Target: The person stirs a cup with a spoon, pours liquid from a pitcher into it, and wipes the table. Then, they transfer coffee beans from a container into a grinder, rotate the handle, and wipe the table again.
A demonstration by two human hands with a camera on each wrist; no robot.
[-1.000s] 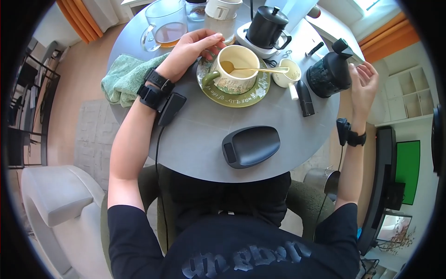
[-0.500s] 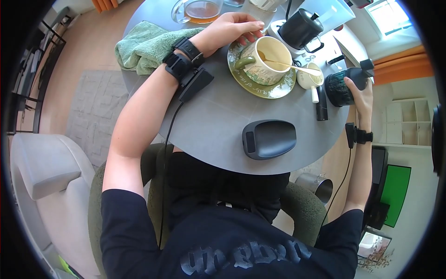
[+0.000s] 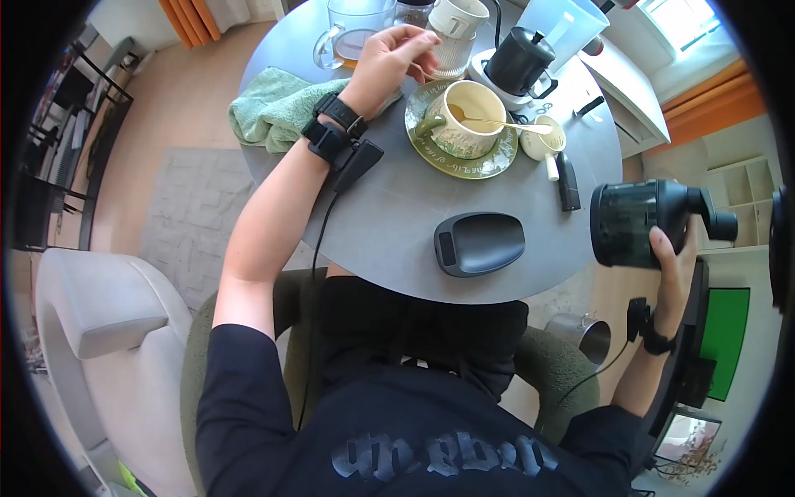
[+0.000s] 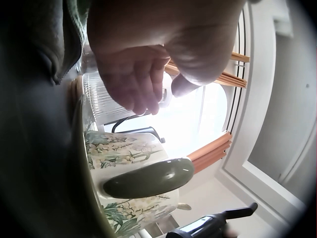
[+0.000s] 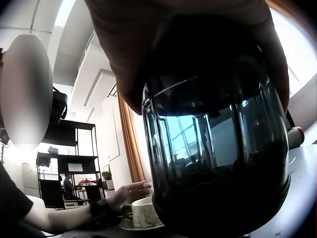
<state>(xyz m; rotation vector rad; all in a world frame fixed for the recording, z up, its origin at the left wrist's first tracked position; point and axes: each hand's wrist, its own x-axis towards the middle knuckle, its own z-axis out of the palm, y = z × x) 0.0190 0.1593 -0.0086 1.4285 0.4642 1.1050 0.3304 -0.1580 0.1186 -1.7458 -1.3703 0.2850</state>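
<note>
My right hand (image 3: 672, 269) grips a hand-crank grinder (image 3: 633, 224) by its black top, thumb along the near side. The grinder has a dark see-through ribbed body and a crank arm with a knob. It is held sideways over the table's right edge in the head view and fills much of the right wrist view. My left hand (image 3: 391, 65) hovers beside the cup with loosely curled fingers and holds nothing. The cream floral cup (image 3: 454, 141), with a green handle, stands on a green saucer (image 3: 489, 168); a gold spoon (image 3: 522, 127) rests in it.
A small cream handled pot (image 3: 544, 145) and a black stick-shaped item (image 3: 568, 184) lie right of the saucer. Nearer me sits a black dish (image 3: 480, 246). Green towel (image 3: 277, 108), glass mug (image 3: 360, 21), ribbed glass (image 3: 454, 54) and black pitcher (image 3: 520, 62) stand farther back.
My right hand has taken hold of the grinder, lifted it off the table, brought it nearer me and tipped it sideways. The left hand stays beside the cup.
</note>
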